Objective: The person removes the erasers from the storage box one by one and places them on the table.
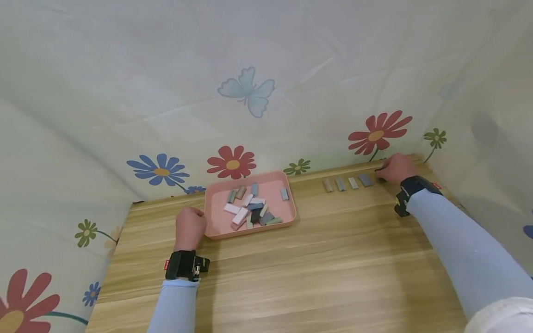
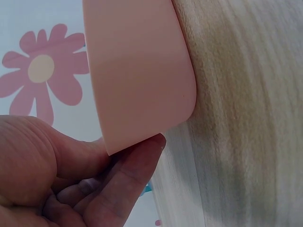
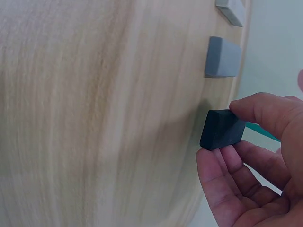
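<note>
Black rectangular block (image 3: 221, 129) sits pinched in the right hand (image 1: 397, 169), a grey rectangular block (image 3: 223, 57) just left of those fingers (image 3: 214, 177); setting-down seems current, needing alignment, then release. Left hand (image 1: 190, 227) pinches a pink plastic tray (image 2: 142, 71).

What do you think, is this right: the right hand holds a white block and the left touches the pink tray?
Not white: the right hand holds a dark block, as the right wrist view shows. The left hand touches the pink tray.
</note>
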A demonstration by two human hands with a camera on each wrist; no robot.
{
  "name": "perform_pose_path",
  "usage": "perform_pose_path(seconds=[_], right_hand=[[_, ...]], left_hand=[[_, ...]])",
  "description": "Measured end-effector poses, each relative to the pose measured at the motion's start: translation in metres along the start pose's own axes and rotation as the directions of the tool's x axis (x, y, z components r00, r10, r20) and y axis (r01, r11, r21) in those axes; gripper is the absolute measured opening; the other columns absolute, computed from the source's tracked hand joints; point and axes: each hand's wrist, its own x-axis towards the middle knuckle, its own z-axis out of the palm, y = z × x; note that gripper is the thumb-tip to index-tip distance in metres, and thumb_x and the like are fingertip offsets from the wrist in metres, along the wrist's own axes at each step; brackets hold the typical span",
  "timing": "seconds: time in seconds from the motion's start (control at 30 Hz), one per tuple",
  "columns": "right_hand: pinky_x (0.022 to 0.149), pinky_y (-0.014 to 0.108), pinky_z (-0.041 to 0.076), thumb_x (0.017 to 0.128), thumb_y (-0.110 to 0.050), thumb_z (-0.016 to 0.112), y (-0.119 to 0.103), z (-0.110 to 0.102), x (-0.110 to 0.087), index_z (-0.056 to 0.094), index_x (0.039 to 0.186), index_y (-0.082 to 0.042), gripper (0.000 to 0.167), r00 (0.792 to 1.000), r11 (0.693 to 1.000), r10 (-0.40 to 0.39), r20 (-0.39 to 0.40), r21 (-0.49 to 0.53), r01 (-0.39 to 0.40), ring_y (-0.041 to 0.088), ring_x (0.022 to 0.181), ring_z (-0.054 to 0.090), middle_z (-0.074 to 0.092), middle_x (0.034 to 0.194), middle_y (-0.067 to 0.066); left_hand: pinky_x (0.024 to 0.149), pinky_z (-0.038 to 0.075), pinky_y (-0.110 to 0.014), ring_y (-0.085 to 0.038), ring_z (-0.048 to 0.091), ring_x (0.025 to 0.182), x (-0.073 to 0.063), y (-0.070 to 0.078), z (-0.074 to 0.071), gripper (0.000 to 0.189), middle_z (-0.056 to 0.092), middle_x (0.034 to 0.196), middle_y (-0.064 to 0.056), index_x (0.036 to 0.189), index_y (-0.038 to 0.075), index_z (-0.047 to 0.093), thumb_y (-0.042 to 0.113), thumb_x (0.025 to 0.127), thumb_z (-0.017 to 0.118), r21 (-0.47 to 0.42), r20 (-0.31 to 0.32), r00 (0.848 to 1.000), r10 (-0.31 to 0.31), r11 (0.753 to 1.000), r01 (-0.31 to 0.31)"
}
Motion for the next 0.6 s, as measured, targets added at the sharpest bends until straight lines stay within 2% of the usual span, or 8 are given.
perform_pose_path(seconds=[0.17, 0.37, 0.6], right_hand=[[0.048, 0.030, 0.031, 0.074, -0.027, 0.073, 0.003, 0.007, 0.001, 0.071, 0.064, 0.000, 0.029, 1.000, 1.000, 0.019, 0.006, 0.010, -0.019, 0.021, 0.054, 0.047, 0.055, 0.047, -0.001], [0.047, 0.030, 0.031, 0.072, -0.027, 0.074, 0.010, 0.015, 0.005, 0.070, 0.061, -0.001, 0.028, 1.000, 1.000, 0.009, -0.014, 0.012, -0.009, 0.022, 0.056, 0.047, 0.056, 0.048, -0.002], [0.048, 0.030, 0.034, 0.071, -0.027, 0.074, 0.011, 0.019, 0.005, 0.071, 0.065, 0.000, 0.028, 0.999, 1.000, 0.011, -0.040, 0.007, -0.011, 0.023, 0.057, 0.051, 0.061, 0.053, 0.003]], left_hand=[[0.053, 0.044, -0.026, -0.023, 0.060, 0.067, -0.001, 0.000, -0.001, 0.020, 0.070, 0.090, -0.016, 0.091, 0.000, 0.073, 0.008, 0.082, 0.057, -0.002, -0.001, 1.000, 0.004, 1.000, -0.004], [0.055, 0.046, -0.027, -0.023, 0.060, 0.070, -0.002, 0.000, -0.001, 0.020, 0.070, 0.091, -0.016, 0.092, 0.000, 0.072, 0.010, 0.083, 0.058, -0.007, 0.009, 1.000, -0.019, 1.000, 0.019], [0.057, 0.047, -0.027, -0.023, 0.060, 0.073, 0.001, 0.001, 0.000, 0.020, 0.069, 0.094, -0.016, 0.095, 0.001, 0.072, 0.011, 0.084, 0.058, -0.010, 0.029, 0.998, -0.054, 0.998, 0.054]])
